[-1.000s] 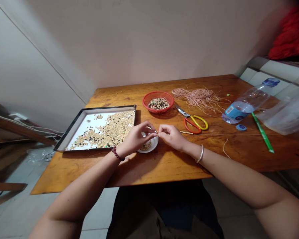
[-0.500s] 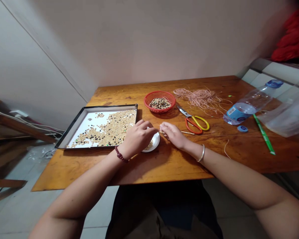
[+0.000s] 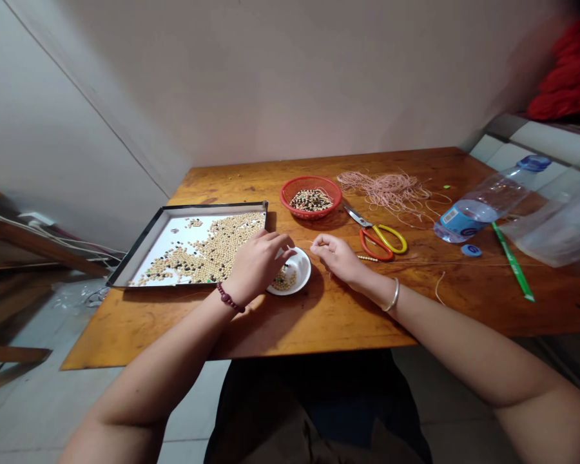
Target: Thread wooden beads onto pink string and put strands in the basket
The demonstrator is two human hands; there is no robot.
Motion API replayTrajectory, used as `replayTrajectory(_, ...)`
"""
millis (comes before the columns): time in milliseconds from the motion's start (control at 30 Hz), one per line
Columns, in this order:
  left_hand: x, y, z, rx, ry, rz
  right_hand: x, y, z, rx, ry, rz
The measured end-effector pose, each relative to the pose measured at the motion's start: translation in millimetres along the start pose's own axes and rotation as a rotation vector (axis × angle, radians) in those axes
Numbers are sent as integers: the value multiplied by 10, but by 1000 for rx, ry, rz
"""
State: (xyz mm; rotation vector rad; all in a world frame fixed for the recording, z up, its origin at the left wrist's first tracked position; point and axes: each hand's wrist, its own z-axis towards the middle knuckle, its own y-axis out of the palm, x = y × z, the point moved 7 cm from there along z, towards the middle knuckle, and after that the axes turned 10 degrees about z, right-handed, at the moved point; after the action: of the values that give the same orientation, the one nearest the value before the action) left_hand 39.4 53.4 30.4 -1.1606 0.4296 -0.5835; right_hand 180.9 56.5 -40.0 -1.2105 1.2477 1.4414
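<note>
My left hand, with a dark red bead bracelet at its wrist, hovers over the left side of a small white dish. Its thumb and forefinger look slightly apart, with no bead visible between them. Tan and dark beads lie in the dish. To the right, my right hand, wearing a silver bangle, is closed in a pinch on a thin string whose end sticks out leftward. A strung row of pale beads shows behind that hand, beside the scissors.
A black-edged tray of loose beads stands left. Behind the hands are a red basket of beads and a tangle of pink string. A plastic bottle, blue cap and green pen-like stick lie right.
My left hand has drawn away from my right hand, leftward over the dish, uncovering more of it. My right hand stays in nearly the same place, still pinching the string.
</note>
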Motion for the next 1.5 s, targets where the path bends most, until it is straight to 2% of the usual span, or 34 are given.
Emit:
replayTrajectory(200, 35, 162, -42, -311, 163, 7, 36, -20, -24, 61, 168, 228)
replayTrajectory(300, 76, 215, -64, -394, 191, 52, 16, -12, -61, 53, 207, 273)
replayTrajectory(567, 124, 275, -74, -384, 224, 37, 73, -36, -69, 43, 284, 336)
replayTrajectory(800, 113, 319, -89, -418, 184, 35, 65, -21, -62, 29, 259, 335)
replayTrajectory(1500, 103, 337, -68, -408, 149, 1, 78, 1, -69, 39, 238, 306)
